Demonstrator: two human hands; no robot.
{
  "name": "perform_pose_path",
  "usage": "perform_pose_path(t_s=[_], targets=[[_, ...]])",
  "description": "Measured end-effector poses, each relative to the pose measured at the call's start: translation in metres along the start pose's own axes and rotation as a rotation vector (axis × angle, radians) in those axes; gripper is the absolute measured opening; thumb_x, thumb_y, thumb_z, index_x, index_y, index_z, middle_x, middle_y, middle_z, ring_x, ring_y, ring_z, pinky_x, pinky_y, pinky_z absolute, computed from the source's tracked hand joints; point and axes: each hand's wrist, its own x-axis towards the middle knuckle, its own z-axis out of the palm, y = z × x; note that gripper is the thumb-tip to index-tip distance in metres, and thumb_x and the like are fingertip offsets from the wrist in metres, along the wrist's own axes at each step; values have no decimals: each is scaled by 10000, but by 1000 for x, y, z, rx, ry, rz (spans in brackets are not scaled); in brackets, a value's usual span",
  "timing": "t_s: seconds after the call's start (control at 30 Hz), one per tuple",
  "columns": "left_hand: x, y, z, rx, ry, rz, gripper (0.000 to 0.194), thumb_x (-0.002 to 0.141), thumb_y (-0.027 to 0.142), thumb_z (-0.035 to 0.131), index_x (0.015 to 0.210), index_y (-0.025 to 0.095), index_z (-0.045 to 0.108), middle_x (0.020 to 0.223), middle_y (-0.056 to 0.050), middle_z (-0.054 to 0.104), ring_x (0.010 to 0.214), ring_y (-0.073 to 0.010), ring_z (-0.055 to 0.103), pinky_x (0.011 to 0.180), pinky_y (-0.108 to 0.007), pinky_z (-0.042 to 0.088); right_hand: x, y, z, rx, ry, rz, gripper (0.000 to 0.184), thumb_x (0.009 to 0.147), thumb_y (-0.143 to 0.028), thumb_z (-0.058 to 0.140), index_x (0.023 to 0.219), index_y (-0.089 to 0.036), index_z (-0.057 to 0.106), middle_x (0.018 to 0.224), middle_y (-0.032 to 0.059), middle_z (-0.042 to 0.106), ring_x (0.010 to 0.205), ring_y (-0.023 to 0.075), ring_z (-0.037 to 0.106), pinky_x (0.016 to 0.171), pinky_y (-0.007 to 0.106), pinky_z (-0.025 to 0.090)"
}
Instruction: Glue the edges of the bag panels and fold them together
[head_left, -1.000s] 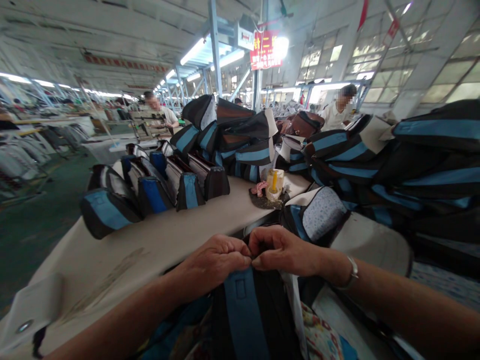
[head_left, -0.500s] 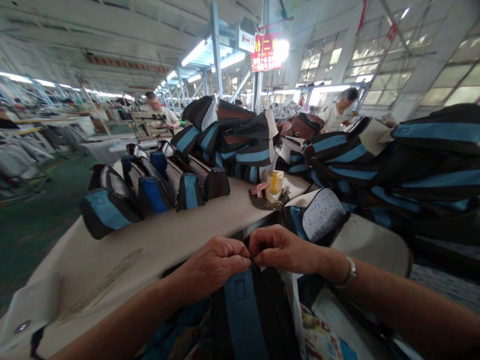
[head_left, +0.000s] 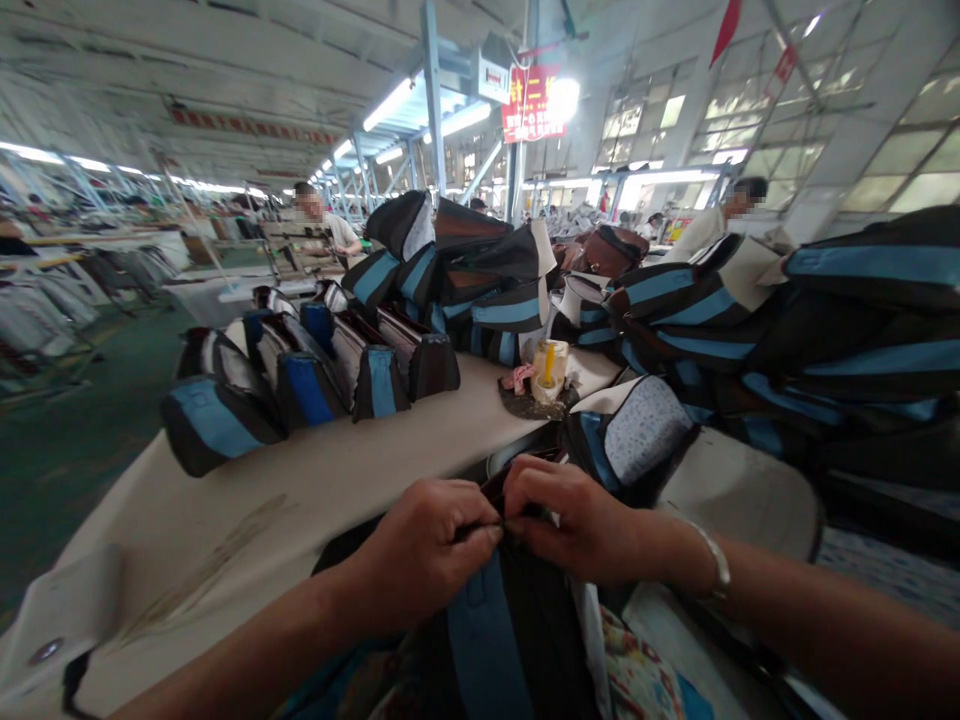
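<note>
A black bag with a blue stripe (head_left: 487, 640) lies close against my body at the bottom middle. My left hand (head_left: 439, 545) is closed in a pinch on the bag's upper edge, at the top of the stripe. Right beside it, my right hand (head_left: 562, 510) pinches the same edge, its fingers curled and a bracelet on the wrist. The fingertips nearly meet, and they hide the bit of edge between them. Just beyond my right hand sits another bag with a pale patterned lining (head_left: 649, 430).
Several upright bags (head_left: 382, 380) stand on the pale table (head_left: 420, 440) at left. A glue-stained pot with a yellow stick (head_left: 550, 370) stands mid-table. Large heaps of black and blue bags (head_left: 862, 320) rise at right. Two people work in the background.
Both hands have shifted slightly on the bag's edge, with my right fingers lifted and turned a little. The person at back right has moved further right.
</note>
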Motion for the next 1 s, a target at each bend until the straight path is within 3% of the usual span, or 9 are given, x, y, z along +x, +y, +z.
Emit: perform_pose_path(t_s=[0.13, 0.27, 0.37, 0.47, 0.53, 0.63, 0.7, 0.8, 1.0], targets=[[-2, -4, -10, -169, -120, -101, 415, 951, 441, 423, 728, 142, 606, 660, 27, 458, 637, -110, 402, 606, -244, 309, -11, -4, -1, -367, -99, -273, 169, 933, -81, 400, 985, -126, 554, 1012, 132, 568, 842, 186, 502, 741, 307, 463], [2, -7, -14, -138, -262, -160, 478, 941, 542, 408, 704, 148, 539, 635, 43, 366, 603, -100, 317, 544, -241, 266, -19, -8, 0, -531, -179, -374, 207, 976, -99, 368, 971, -104, 576, 1001, 138, 582, 805, 196, 487, 737, 332, 470], [1, -4, -9, -41, -282, -91, 408, 939, 492, 450, 718, 156, 520, 657, 46, 379, 619, -96, 343, 553, -230, 278, -22, -9, 0, -318, -103, -344, 185, 985, -120, 378, 1024, -105, 558, 1047, 143, 567, 892, 193, 514, 789, 319, 484], [-2, 1, 1, 86, -178, 47, 390, 966, 422, 416, 686, 158, 481, 675, 38, 422, 640, -96, 380, 590, -230, 295, -18, -10, -5, -5, 14, -120, 166, 1010, -181, 384, 1048, -123, 536, 1026, 114, 546, 962, 172, 522, 853, 305, 468], [-4, 4, 7, 150, -93, 105, 377, 971, 390, 406, 679, 159, 463, 680, 31, 438, 640, -98, 386, 594, -234, 290, -9, -11, -11, 89, -79, -29, 177, 1022, -228, 397, 990, -134, 544, 964, 80, 531, 903, 155, 515, 829, 294, 452], [-6, 5, 10, 116, -44, 113, 380, 968, 405, 417, 681, 160, 465, 682, 28, 440, 637, -99, 392, 586, -233, 289, 3, -10, -19, 196, -302, -40, 227, 1020, -265, 438, 860, -141, 540, 880, 35, 497, 791, 121, 480, 751, 248, 425], [-7, 2, 5, 7, -80, 64, 425, 970, 460, 402, 677, 160, 474, 670, 33, 413, 628, -98, 384, 581, -227, 298, 6, -7, -19, 250, -330, -72, 263, 1015, -285, 459, 802, -145, 525, 827, 16, 476, 756, 114, 464, 723, 236, 410], [-7, -3, -8, -169, -182, -43, 518, 1002, 509, 265, 791, 156, 580, 714, 21, 470, 667, -108, 431, 629, -226, 349, 2, -4, -15, 246, -257, -86, 289, 1011, -313, 469, 781, -147, 525, 795, 15, 474, 737, 118, 453, 696, 235, 394], [-5, 1, -14, 119, -276, -37, 404, 965, 486, 426, 731, 167, 508, 709, 40, 457, 675, -102, 419, 616, -226, 318, -2, -8, -15, 266, -219, -85, 232, 994, -235, 489, 781, -148, 517, 802, 11, 477, 715, 105, 438, 666, 215, 378]])
